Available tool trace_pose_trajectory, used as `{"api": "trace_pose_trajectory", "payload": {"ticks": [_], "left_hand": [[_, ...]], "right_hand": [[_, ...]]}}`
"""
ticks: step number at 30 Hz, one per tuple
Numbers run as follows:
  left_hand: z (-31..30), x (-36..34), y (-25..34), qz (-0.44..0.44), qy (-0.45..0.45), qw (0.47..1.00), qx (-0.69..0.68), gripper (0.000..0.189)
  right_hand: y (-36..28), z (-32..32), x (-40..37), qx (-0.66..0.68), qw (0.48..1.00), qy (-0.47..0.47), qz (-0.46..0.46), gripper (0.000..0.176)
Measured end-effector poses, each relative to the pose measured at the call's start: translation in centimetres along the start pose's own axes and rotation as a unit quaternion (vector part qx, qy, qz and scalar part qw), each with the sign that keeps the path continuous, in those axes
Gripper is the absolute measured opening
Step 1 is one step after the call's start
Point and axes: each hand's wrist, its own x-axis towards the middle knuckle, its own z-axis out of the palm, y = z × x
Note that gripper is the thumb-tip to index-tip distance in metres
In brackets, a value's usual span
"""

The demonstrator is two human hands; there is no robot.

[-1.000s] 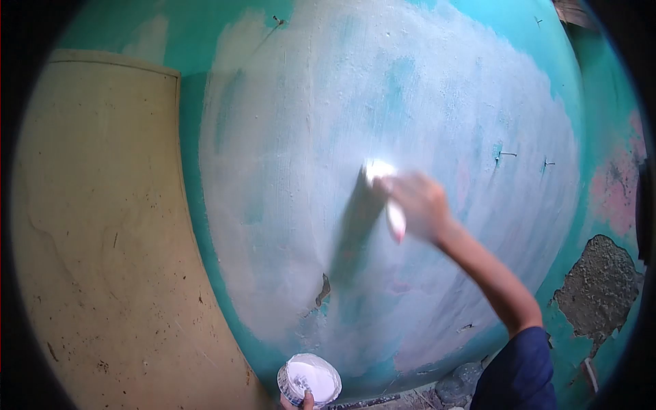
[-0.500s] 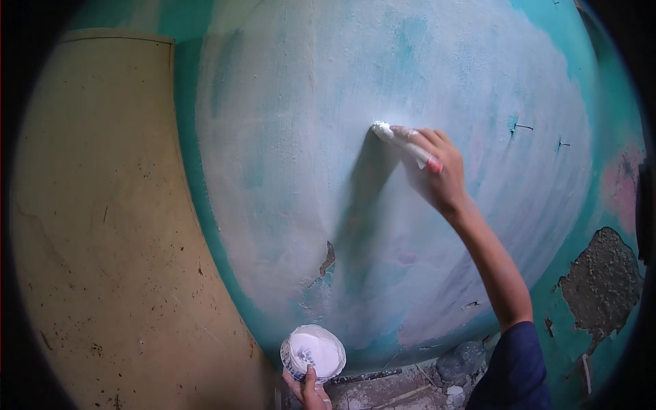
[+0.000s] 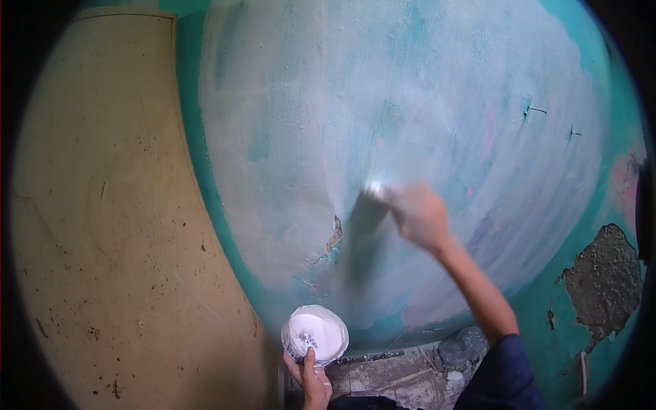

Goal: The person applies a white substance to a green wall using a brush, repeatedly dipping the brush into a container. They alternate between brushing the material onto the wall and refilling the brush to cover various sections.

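My right hand (image 3: 418,217), blurred by motion, is closed around a paintbrush (image 3: 375,187) whose white-coated tip meets the wall. Thin white paint streaks cover much of the turquoise wall (image 3: 273,157), and a shadow falls below the brush. Low in view, my left hand (image 3: 311,379) grips a small tub (image 3: 290,342) from beneath and the side, its thumb over the near rim. White paint (image 3: 321,331) lies inside the tub, which is tipped so that its opening faces me.
A tan, stained board (image 3: 123,205) stands along the left. Two nails (image 3: 537,110) stick out of the wall at upper right. Bare plaster shows in a large chipped patch (image 3: 605,280) at right and a small chip (image 3: 334,234). Debris and a grey bundle (image 3: 462,347) lie on the floor.
My right hand has swept the paintbrush downward along the wall. The view has shifted slightly, and my left hand still holds the tub in nearly the same place.
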Motion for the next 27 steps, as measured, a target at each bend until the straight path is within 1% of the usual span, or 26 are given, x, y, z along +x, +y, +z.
{"api": "trace_pose_trajectory", "payload": {"ticks": [1, 3, 5, 8, 10, 11, 12, 13, 14, 15, 16, 18, 20, 22, 23, 24, 25, 27], "left_hand": [[-0.3, 0.1, -0.3, -0.001, 0.004, 1.000, 0.002, 0.072], [-0.9, 0.1, -0.6, -0.010, 0.004, 1.000, 0.013, 0.073], [-0.7, -0.3, -0.2, -0.019, 0.001, 1.000, 0.005, 0.075], [-1.3, -0.2, -0.1, -0.029, 0.001, 1.000, -0.005, 0.077], [-1.7, -0.1, -0.3, -0.031, 0.009, 0.999, -0.007, 0.078], [-1.8, 0.0, -0.3, -0.024, 0.018, 1.000, 0.009, 0.071], [-2.0, -0.1, -0.3, -0.016, 0.028, 0.999, 0.025, 0.065], [-2.0, -0.1, -0.1, -0.017, 0.029, 0.999, 0.026, 0.065], [-1.9, -0.1, 0.1, -0.025, 0.028, 0.999, 0.016, 0.071], [-1.8, -0.1, 0.3, -0.032, 0.026, 0.999, 0.005, 0.078], [-2.1, -0.1, 0.3, -0.034, 0.025, 0.999, 0.007, 0.078], [-2.5, 0.0, 0.1, -0.022, 0.000, 1.000, -0.001, 0.077], [-2.1, -0.2, 0.4, -0.022, 0.003, 1.000, 0.003, 0.076], [-2.3, -0.5, 0.3, -0.023, 0.010, 1.000, 0.005, 0.076], [-2.5, -0.5, 0.1, -0.028, 0.004, 1.000, -0.006, 0.076], [-2.8, -0.4, 0.0, -0.033, -0.002, 0.999, -0.017, 0.075], [-2.9, -0.4, -0.2, -0.034, 0.001, 0.999, -0.015, 0.075], [-3.0, -0.4, -0.4, -0.014, 0.017, 1.000, 0.010, 0.063]], "right_hand": [[0.7, -1.6, 2.8, 0.012, 0.998, 0.052, -0.023, 0.041], [0.2, -4.5, 6.5, -0.019, 0.993, 0.116, -0.001, 0.043], [0.8, -4.1, 7.4, -0.059, 0.986, 0.155, 0.029, 0.046], [-1.0, -1.7, 3.2, -0.109, 0.987, 0.120, -0.020, 0.047], [-2.9, 1.7, -1.8, -0.089, 0.992, 0.083, -0.041, 0.046], [-4.2, 3.1, -4.2, -0.077, 0.993, 0.079, -0.043, 0.044], [-5.6, 3.9, -6.4, -0.057, 0.997, 0.052, -0.028, 0.043], [-6.7, 4.7, -8.5, -0.032, 0.999, 0.015, -0.010, 0.043], [-7.4, 5.2, -10.0, -0.013, 1.000, -0.024, -0.004, 0.042], [-7.7, 5.6, -11.1, 0.006, 0.998, -0.062, 0.001, 0.040], [-7.5, 5.2, -10.8, 0.006, 0.998, -0.062, 0.004, 0.040], [-6.1, 4.3, -9.0, 0.083, 0.994, -0.074, 0.023, 0.039], [-2.8, 4.0, -6.4, 0.046, 0.998, -0.034, 0.008, 0.041], [-1.3, 1.2, -1.5, 0.023, 0.999, 0.010, 0.022, 0.047], [-1.3, -0.1, 0.3, 0.026, 0.999, 0.006, 0.023, 0.047], [-1.5, -1.2, 1.9, 0.005, 0.998, 0.062, 0.026, 0.048], [-1.8, -1.4, 2.5, -0.016, 0.993, 0.117, 0.030, 0.050], [-2.7, -0.8, 1.5, -0.026, 0.993, 0.114, 0.037, 0.051]]}}
